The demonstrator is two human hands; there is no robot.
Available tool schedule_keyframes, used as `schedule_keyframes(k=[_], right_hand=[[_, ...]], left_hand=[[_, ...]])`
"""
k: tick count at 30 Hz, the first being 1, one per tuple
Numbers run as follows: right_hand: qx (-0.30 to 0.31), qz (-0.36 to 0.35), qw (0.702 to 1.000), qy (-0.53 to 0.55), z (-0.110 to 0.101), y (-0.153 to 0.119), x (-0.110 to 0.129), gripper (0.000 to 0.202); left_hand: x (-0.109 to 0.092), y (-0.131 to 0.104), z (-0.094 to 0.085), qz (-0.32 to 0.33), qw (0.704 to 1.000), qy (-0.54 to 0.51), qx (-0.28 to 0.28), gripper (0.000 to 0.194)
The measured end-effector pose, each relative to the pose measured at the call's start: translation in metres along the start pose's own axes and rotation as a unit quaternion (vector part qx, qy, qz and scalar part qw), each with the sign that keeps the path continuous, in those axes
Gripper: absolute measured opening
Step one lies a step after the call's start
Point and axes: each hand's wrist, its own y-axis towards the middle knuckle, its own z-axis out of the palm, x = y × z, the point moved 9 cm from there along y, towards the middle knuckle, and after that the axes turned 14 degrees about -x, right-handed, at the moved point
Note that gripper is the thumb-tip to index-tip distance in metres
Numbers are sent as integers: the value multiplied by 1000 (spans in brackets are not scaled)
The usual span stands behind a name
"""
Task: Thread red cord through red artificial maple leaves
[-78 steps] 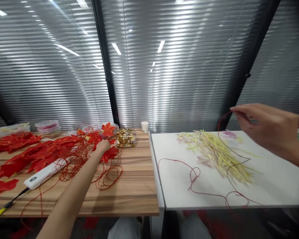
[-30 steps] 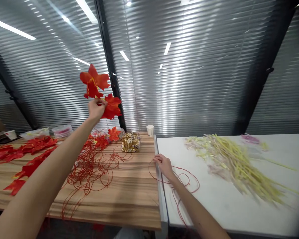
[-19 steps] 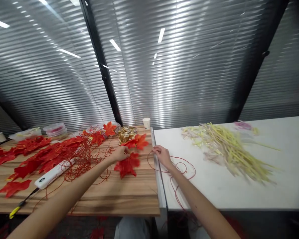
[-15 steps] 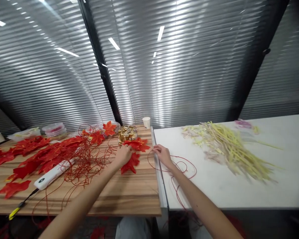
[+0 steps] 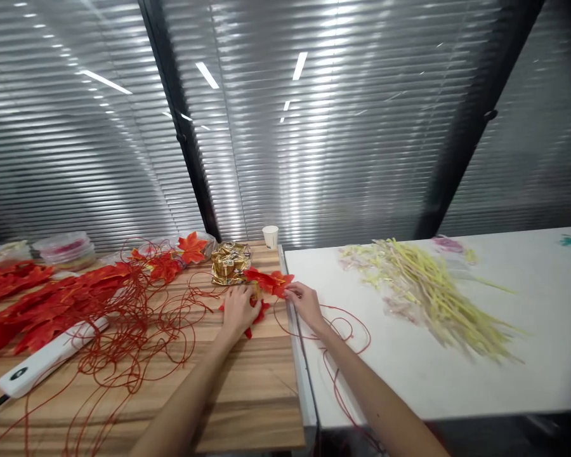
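— What is being seen nearest the front edge of the wooden bench (image 5: pixel 247 393)?

— A white handheld tool (image 5: pixel 47 357) is lying toward the front left corner, with loose red wire (image 5: pixel 133 330) being spread in tangles beside it.

— And at the hands?

— A cluster of red maple leaves (image 5: pixel 269 284) is being held at the bench's right edge, where the white table (image 5: pixel 457 381) is butted against it. The leaves are being pressed flat under the left hand (image 5: pixel 238 309), its fingers spread. The leaves' right tip is being pinched by the right hand (image 5: pixel 304 301), with a red wire strand (image 5: pixel 347 330) looped just behind its wrist.

— What is crowding the spot?

— A gold foil heap (image 5: pixel 227 268) is touching the leaves on the far side. Farther back a paper cup (image 5: pixel 269 236) is standing at the far right corner, and yellow stems (image 5: pixel 433 298) are piled across the white table.
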Motion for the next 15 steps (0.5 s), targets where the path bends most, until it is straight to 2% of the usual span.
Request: schedule_keyframes(k=[3,6,10,15], right_hand=[[10,-2,1000,-4,4,-1,-2,14],[17,-12,1000,-10,5,-4,0,17],[-11,-51,997,-48,-4,-6,13,17],[-22,-67,996,-48,-10,-10,23,18]], left_hand=[[-1,-2,5,-11,999,-34,21,12],[-2,-2,5,-21,998,-62,7,12],[3,1,-4,-41,992,-108,-40,16],[17,6,-30,-118,968,-181,-131,27]])
